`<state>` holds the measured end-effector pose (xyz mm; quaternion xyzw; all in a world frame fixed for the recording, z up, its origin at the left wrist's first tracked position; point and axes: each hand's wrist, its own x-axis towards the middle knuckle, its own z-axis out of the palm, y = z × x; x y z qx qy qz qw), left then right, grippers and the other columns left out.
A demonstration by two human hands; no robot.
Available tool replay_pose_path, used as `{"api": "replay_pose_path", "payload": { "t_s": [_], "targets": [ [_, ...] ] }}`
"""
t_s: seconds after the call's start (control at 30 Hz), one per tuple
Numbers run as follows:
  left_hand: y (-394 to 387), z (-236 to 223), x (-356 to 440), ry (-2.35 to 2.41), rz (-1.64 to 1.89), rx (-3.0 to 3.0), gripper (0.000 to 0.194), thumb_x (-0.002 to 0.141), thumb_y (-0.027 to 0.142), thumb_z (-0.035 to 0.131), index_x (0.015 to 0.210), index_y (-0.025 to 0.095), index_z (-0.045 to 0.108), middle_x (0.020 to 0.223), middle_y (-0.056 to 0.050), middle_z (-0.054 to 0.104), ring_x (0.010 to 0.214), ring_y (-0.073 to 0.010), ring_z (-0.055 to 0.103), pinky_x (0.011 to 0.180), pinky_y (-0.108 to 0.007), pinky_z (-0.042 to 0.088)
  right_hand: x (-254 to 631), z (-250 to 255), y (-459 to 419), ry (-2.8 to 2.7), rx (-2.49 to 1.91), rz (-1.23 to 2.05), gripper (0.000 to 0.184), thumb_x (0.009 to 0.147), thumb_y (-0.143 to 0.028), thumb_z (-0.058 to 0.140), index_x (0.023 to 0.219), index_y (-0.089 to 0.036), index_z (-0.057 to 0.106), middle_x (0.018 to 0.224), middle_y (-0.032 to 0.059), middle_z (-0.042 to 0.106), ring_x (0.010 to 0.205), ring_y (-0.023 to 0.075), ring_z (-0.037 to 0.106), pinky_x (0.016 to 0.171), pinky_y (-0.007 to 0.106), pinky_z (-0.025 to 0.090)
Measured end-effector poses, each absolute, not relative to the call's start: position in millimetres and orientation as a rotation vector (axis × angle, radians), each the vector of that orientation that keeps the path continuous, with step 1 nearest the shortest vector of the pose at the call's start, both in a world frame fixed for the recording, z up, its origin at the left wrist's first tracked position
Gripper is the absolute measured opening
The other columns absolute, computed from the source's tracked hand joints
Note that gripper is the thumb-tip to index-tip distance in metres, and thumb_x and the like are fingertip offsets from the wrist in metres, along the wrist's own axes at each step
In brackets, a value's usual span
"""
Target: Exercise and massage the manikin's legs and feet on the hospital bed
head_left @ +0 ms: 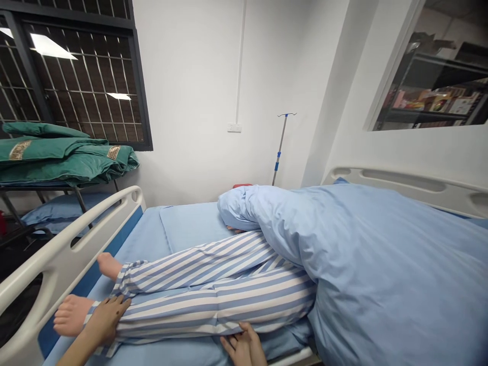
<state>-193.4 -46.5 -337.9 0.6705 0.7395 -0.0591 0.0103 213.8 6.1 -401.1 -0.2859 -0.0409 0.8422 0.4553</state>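
A figure in blue-and-white striped trousers (213, 305) lies on the bed, legs stretched to the left. Its bare feet look smooth, like a manikin's; the near foot (72, 315) has its toes up. My left hand (109, 317) is closed over the near ankle, fingers wrapped across the trouser cuff. Beside the near knee, my right hand (244, 348) touches the underside of the trouser leg, its fingers apart and slightly bent. A light-blue quilt (362, 244) is folded back over the thighs and hides the upper body. Past the far leg, a small bit of a hand shows under the quilt's edge.
A cream bed footboard (72, 229) stands at the left and a headboard (400, 180) at the right. Behind the bed is an IV pole (279, 152). Green folded bedding (68, 157) is piled on a rack under the barred window (84, 76).
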Motion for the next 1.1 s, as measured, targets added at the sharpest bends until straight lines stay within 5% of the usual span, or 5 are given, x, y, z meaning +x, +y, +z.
{"api": "replay_pose_path", "payload": {
  "t_s": [0.5,0.73,0.87,0.97,1.1],
  "targets": [
    [-87,-354,-193,2.611,0.316,2.067,0.053,0.069,0.012,0.043,0.12,0.022,0.052,0.13,-0.011,0.05,0.125,-0.029,0.039,0.105,-0.041,0.027,191,-366,-39,-0.009,-0.844,2.169,0.029,0.084,-0.031,0.057,0.111,-0.021,0.054,0.115,0.0075,0.055,0.102,0.0222,0.055,0.079,0.04,0.05],
    [-124,-392,-190,2.695,1.141,0.964,0.061,0.074,0.048,0.041,0.119,0.006,0.037,0.111,-0.02,0.056,0.099,-0.0288,0.059,0.083,-0.041,0.049,-23,-295,-49,-0.172,-0.706,2.334,0.04,0.083,-0.038,0.033,0.076,-0.015,0.066,0.074,0.0035,0.065,0.086,0.0151,0.066,0.062,0.03,0.051],
    [-113,-406,-190,2.232,1.262,0.627,0.059,0.059,0.05,0.057,0.103,0.011,0.051,0.093,-0.012,0.068,0.087,-0.0272,0.064,0.072,-0.034,0.053,-168,-278,-41,-1.252,-0.346,1.832,0.03,0.061,-0.033,0.049,0.035,-0.021,0.043,0.033,-0.007,0.047,0.06,0.0162,0.068,0.037,0.015,0.032],
    [-107,-398,-198,2.194,1.187,0.677,0.044,0.05,0.049,0.061,0.081,0.018,0.062,0.074,-0.005,0.071,0.088,-0.0316,0.064,0.073,-0.036,0.051,-226,-289,-29,-1.957,0.143,0.497,0.048,0.067,-0.028,0.029,0.021,-0.016,0.021,0.022,-0.0076,0.025,0.043,0.0104,0.062,0.037,0.012,0.019],
    [-119,-367,-218,2.32,1.218,0.725,0.036,0.05,0.051,0.057,0.07,0.021,0.063,0.066,-0.002,0.07,0.082,-0.0323,0.064,0.073,-0.039,0.049,-181,-283,-32,-2.635,-0.12,0.454,0.046,0.069,-0.023,0.035,0.025,-0.011,0.028,0.027,-0.0064,0.033,0.065,0.0103,0.067,0.044,0.012,0.018]
  ]
}}
